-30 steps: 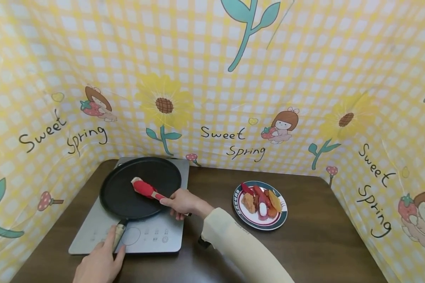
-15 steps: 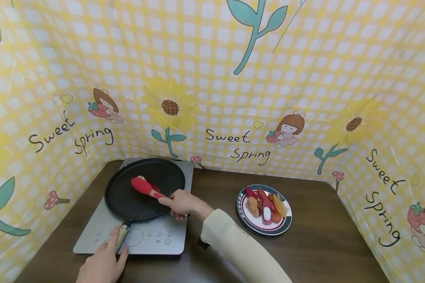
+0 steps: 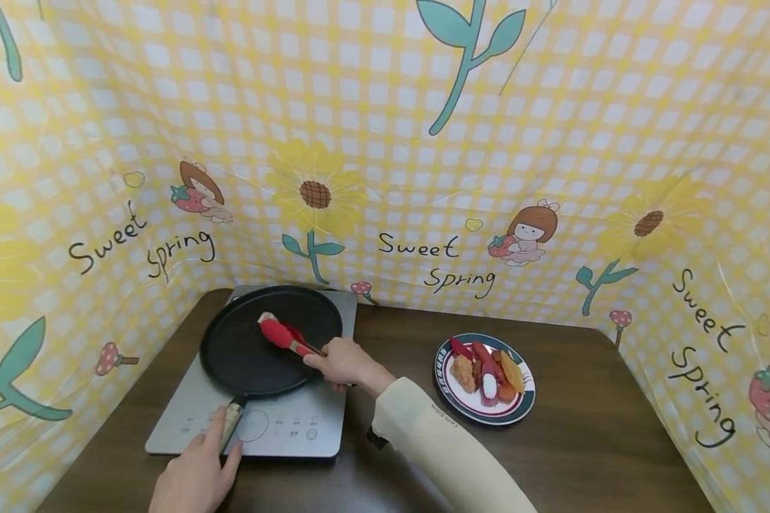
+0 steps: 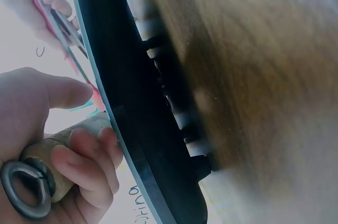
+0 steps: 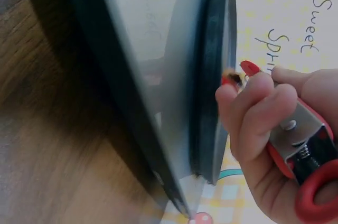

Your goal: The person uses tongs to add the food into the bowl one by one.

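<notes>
A round black flat pan [image 3: 244, 356] sits on the silver induction cooktop [image 3: 186, 427]. My left hand [image 3: 192, 470] grips its tan handle [image 3: 231, 420]; the left wrist view shows the fingers curled round the handle [image 4: 63, 139], near a metal hanging ring [image 4: 26, 189]. My right hand [image 3: 343, 363] holds red-tipped metal tongs [image 3: 285, 338] slanting over the pan. A small pale piece [image 3: 266, 318] shows at the tongs' far end. In the right wrist view, my right hand [image 5: 264, 123] wraps the tongs [image 5: 301, 134], and a brownish bit [image 5: 234, 78] lies by the red tips; its kind is unclear.
To the right, a dark-rimmed plate [image 3: 445, 388] holds several foods, among them a fried-looking piece and reddish ones. Brown wooden table [image 3: 590, 427] extends around the plate and cooktop. A yellow checked cloth [image 3: 385, 178] stands behind and at both sides.
The tongs turn over the pan, and their tips shift slightly right and away. The pale piece, mostly hidden half a second ago, shows again. My left hand stays on the handle; the whole view shifts slightly.
</notes>
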The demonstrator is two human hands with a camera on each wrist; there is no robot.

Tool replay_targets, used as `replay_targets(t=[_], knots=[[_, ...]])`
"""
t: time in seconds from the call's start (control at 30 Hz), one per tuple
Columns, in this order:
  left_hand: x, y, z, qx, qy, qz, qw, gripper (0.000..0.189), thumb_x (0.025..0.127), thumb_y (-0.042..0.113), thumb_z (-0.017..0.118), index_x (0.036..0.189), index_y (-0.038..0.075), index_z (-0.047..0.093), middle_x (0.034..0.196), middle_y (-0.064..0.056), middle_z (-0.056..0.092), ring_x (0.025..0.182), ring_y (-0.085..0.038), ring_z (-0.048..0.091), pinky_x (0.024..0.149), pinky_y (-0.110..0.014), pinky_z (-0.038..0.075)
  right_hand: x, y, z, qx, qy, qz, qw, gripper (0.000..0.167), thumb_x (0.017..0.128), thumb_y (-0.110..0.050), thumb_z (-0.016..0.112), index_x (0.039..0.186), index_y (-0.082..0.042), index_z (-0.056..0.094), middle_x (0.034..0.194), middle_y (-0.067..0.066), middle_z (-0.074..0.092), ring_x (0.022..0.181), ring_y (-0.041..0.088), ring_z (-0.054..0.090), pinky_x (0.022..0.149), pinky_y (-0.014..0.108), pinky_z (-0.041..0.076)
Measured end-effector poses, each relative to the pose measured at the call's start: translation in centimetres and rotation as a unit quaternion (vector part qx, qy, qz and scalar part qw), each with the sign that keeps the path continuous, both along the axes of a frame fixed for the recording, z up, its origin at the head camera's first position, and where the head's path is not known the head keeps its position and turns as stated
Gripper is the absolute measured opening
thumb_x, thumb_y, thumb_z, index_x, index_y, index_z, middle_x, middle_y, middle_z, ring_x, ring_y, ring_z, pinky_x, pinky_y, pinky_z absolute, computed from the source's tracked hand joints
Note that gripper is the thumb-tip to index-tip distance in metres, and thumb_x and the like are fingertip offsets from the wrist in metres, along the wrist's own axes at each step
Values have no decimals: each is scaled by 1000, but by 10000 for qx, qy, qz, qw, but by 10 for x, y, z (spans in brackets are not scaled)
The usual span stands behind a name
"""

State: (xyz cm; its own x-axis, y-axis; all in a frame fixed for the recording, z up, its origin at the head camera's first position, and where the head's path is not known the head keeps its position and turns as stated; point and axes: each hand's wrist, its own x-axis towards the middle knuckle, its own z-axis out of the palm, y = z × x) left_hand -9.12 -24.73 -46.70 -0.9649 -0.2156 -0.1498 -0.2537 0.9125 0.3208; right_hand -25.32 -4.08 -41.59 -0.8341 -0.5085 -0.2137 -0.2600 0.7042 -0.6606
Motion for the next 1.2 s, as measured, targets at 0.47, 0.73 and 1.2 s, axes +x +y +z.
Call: replay_targets(t=[0.47, 0.73, 1.2], knots=[[-1, 1, 1, -67, -255, 144, 9995, 71, 92, 44, 53, 142, -1, 29, 102, -33, 56, 76, -46, 60, 60, -55, 46, 9, -14, 3, 488, 620, 497, 9956, 47, 93, -49, 54, 68, -10, 61, 52, 1, 53, 40, 13, 50, 42, 24, 41], [-1, 2, 1, -76, -146, 104, 9998, 70, 92, 42, 54, 143, -1, 30, 101, -31, 57, 74, -45, 60, 58, -54, 46, 6, -16, -1, 1146, 1563, 294, 9806, 50, 90, -57, 52, 66, -13, 57, 58, 0, 49, 46, 13, 46, 45, 25, 37], [2, 3, 3, -45, 59, -39, 10000, 69, 94, 40, 52, 143, -2, 29, 100, -32, 58, 69, -45, 60, 55, -54, 45, -6, 38, 4, 928, 1851, 50, 9783, 43, 92, -52, 54, 73, -14, 55, 59, 1, 49, 46, 14, 48, 42, 27, 37]])
